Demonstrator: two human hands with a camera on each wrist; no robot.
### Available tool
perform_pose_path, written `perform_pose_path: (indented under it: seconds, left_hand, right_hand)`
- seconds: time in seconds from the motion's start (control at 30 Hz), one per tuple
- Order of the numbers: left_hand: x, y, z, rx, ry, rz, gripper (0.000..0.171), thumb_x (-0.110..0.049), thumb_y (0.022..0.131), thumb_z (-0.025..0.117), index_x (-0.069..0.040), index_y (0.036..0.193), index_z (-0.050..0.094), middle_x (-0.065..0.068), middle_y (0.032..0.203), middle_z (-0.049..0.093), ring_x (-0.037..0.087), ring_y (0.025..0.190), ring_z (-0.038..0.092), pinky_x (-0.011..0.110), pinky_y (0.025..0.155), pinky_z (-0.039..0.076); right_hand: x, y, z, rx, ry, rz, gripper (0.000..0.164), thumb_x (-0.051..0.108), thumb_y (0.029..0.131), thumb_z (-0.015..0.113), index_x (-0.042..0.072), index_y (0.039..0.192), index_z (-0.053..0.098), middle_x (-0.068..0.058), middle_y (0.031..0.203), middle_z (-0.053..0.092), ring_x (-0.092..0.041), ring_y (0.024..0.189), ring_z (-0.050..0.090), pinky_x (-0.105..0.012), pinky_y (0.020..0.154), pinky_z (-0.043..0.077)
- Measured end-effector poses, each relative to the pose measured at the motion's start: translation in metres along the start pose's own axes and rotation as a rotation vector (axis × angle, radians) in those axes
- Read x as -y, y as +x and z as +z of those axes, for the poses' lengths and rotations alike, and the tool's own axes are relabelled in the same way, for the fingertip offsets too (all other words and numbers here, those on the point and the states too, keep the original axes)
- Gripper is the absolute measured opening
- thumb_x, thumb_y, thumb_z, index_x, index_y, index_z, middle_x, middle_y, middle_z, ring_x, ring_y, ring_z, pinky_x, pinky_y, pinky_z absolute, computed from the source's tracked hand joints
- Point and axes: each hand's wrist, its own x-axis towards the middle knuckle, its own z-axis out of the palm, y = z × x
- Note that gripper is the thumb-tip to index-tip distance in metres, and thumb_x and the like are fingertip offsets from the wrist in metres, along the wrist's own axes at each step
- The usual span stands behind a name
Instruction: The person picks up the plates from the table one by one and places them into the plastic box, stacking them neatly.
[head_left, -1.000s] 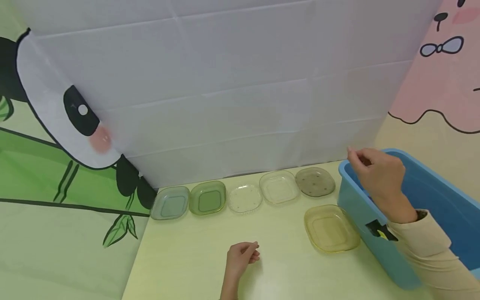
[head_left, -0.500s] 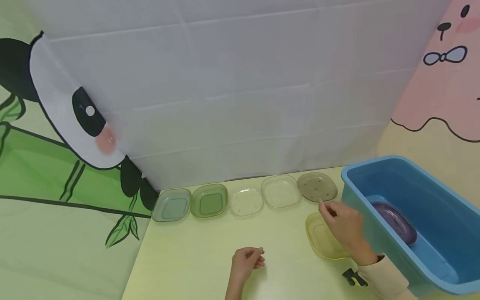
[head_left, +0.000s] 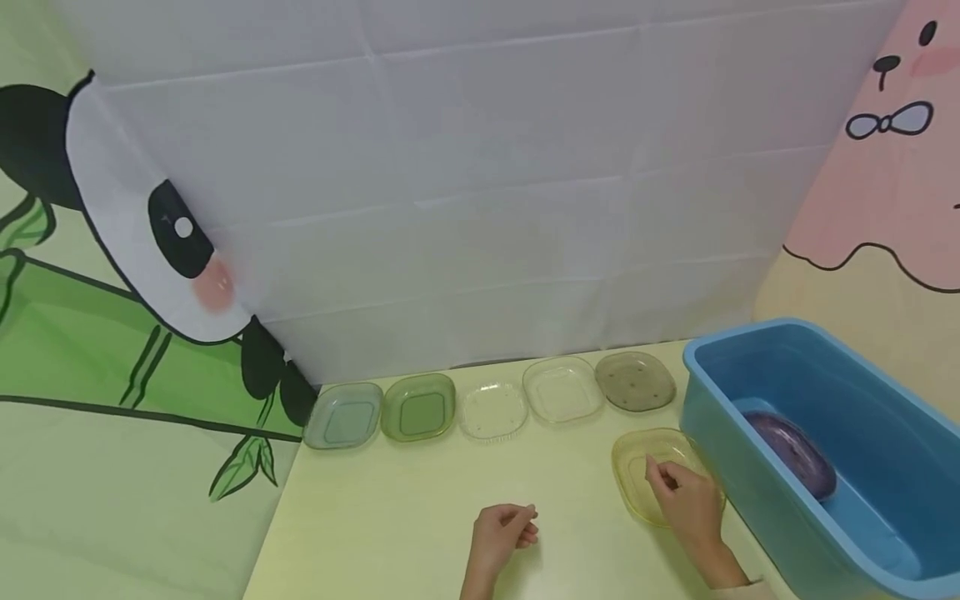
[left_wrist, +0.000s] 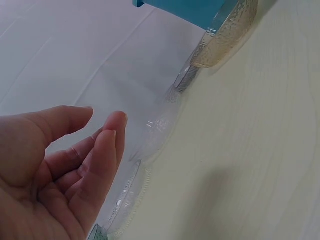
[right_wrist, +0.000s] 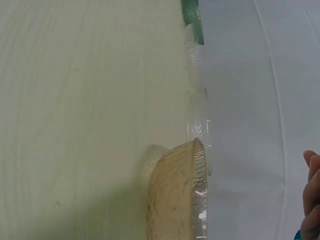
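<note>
My left hand (head_left: pixel 501 537) hovers above the table with fingers loosely bent and nothing in them. In the left wrist view, a gap shows between its thumb and fingertips. Over the near right part of a yellow glass dish (head_left: pixel 637 454) is my right hand (head_left: pixel 688 502), its fingers loosely curled around nothing. It appears to be above the dish, not gripping it. That dish (right_wrist: pixel 172 200) also shows in the right wrist view, apart from the fingers at the right edge. A purple glass dish (head_left: pixel 791 454) leans inside the blue plastic tub (head_left: pixel 720 400).
Along the table's back edge runs a row of glass dishes: pale blue (head_left: pixel 343 417), green (head_left: pixel 418 408), a clear one with a ribbed rim (head_left: pixel 493 410), another clear one (head_left: pixel 562 390) and grey (head_left: pixel 635 381). A white cloth (head_left: pixel 450 208) hangs behind them.
My right hand has come out from over the blue tub and moved left and down to above the yellow dish. The purple dish in the tub is now visible. My left hand has barely shifted.
</note>
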Motion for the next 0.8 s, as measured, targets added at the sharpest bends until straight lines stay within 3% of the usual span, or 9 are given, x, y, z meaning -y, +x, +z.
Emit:
perform_pose_path:
  seconds: [0.17, 0.37, 0.63, 0.8]
  left_hand:
    - [0.000, 0.002, 0.002, 0.013, 0.006, 0.005, 0.031, -0.023, 0.086, 0.063, 0.008, 0.088, 0.068, 0.003, 0.065, 0.066, 0.007, 0.055, 0.062, 0.019, 0.054, 0.052]
    - [-0.010, 0.012, 0.003, 0.027, 0.068, 0.073, 0.028, -0.019, 0.088, 0.060, 0.008, 0.088, 0.068, 0.009, 0.069, 0.068, 0.012, 0.057, 0.065, 0.020, 0.053, 0.052]
    - [-0.053, 0.026, 0.008, 0.038, 0.056, 0.168, 0.027, -0.023, 0.088, 0.062, 0.003, 0.087, 0.069, 0.010, 0.071, 0.068, 0.011, 0.058, 0.065, 0.019, 0.056, 0.053]
    - [-0.077, 0.040, 0.021, 0.005, 0.003, 0.201, 0.025, -0.023, 0.088, 0.061, 0.001, 0.087, 0.069, 0.011, 0.072, 0.068, 0.010, 0.059, 0.065, 0.019, 0.057, 0.053]
  right_hand:
    - [-0.007, -0.009, -0.005, 0.055, -0.037, 0.123, 0.021, 0.011, 0.071, 0.071, 0.019, 0.054, 0.062, 0.009, 0.046, 0.054, 0.014, 0.043, 0.033, -0.017, 0.039, 0.030]
    - [-0.015, -0.011, -0.012, 0.157, -0.079, 0.256, 0.020, 0.018, 0.079, 0.067, 0.019, 0.059, 0.063, 0.007, 0.051, 0.056, 0.004, 0.042, 0.037, -0.023, 0.041, 0.033]
    - [-0.020, -0.013, -0.024, 0.261, -0.071, 0.428, 0.024, 0.027, 0.087, 0.060, 0.014, 0.069, 0.070, 0.003, 0.057, 0.062, 0.002, 0.042, 0.041, -0.022, 0.042, 0.034]
    - [-0.027, -0.013, -0.031, 0.244, -0.050, 0.524, 0.030, 0.030, 0.090, 0.057, 0.011, 0.070, 0.070, 0.003, 0.054, 0.058, -0.003, 0.039, 0.037, -0.024, 0.041, 0.031]
